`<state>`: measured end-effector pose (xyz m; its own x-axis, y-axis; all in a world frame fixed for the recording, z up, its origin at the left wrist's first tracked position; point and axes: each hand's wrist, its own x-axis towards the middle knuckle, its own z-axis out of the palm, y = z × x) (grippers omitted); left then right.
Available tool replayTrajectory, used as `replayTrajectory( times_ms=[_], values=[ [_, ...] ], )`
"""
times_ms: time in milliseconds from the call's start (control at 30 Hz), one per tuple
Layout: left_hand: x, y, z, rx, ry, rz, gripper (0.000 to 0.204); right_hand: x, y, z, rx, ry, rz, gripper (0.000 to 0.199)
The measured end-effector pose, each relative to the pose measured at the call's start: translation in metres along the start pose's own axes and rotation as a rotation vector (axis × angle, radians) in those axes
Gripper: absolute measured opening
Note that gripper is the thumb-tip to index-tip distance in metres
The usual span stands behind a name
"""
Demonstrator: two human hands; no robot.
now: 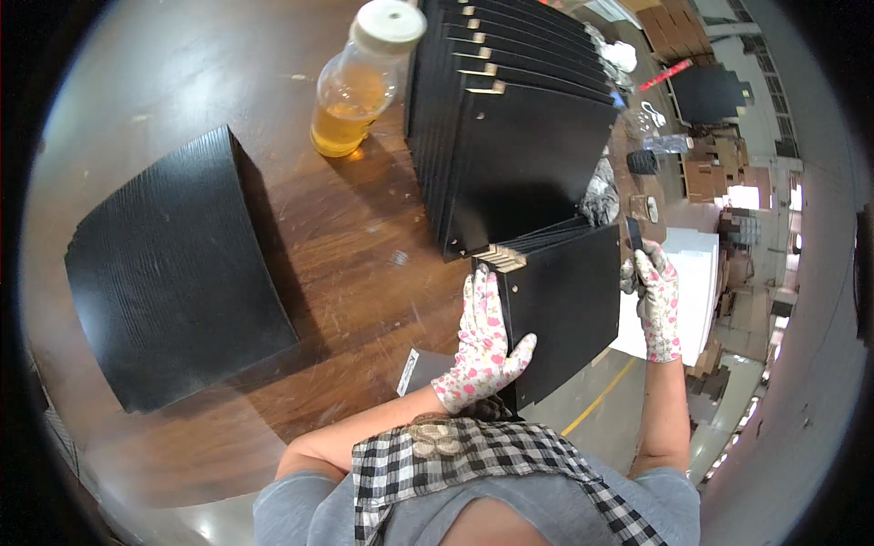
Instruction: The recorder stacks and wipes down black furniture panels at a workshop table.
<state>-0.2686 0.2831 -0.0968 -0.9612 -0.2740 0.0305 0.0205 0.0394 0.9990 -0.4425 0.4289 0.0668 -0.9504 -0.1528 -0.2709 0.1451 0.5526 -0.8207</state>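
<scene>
1. Right now a small bundle of black panels (569, 309) stands on edge at the near right edge of the worktop (355, 273), pale cut edges showing at its top left corner.
2. Left hand (482, 350), in a floral glove, lies flat against the bundle's left face, thumb spread onto the front panel; its grip is a pressing hold, not a closed fist.
3. Right hand (658, 305), gloved the same way, clasps the bundle's right edge, fingers curled round it, so the bundle is squeezed between both hands.
4. Just beyond, touching or nearly touching the bundle, a long fanned row of black panels (519, 127) leans toward the far side; by my judgement this is the share already handled.
5. Well to the left lies a flat stack of black ribbed sheets (177, 273), seemingly untouched, so a good part looks left to do.
6. Far of centre stands a clear bottle (360, 86) of amber liquid with a pale cap, just left of the row.
7. Off the worktop to the right, white boards (696, 291) and cardboard boxes (706, 177) sit below.
</scene>
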Motion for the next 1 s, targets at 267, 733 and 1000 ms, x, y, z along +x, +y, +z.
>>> replayTrajectory(
  times_ms=[267, 733, 1000],
  values=[
    [0.002, -0.003, 0.001, 0.045, 0.057, 0.063, 0.091, -0.083, 0.126, -0.066, 0.303, 0.406, 0.043, 0.028],
    [0.007, 0.031, -0.003, -0.148, 0.128, -0.408, 0.083, 0.01, 0.197, -0.09, 0.565, 0.186, -0.162, 0.018],
    [-0.004, 0.073, -0.006, -0.597, 0.281, -0.611, 0.049, 0.016, 0.193, -0.062, 0.421, 0.01, -0.092, 0.022]
  ],
)
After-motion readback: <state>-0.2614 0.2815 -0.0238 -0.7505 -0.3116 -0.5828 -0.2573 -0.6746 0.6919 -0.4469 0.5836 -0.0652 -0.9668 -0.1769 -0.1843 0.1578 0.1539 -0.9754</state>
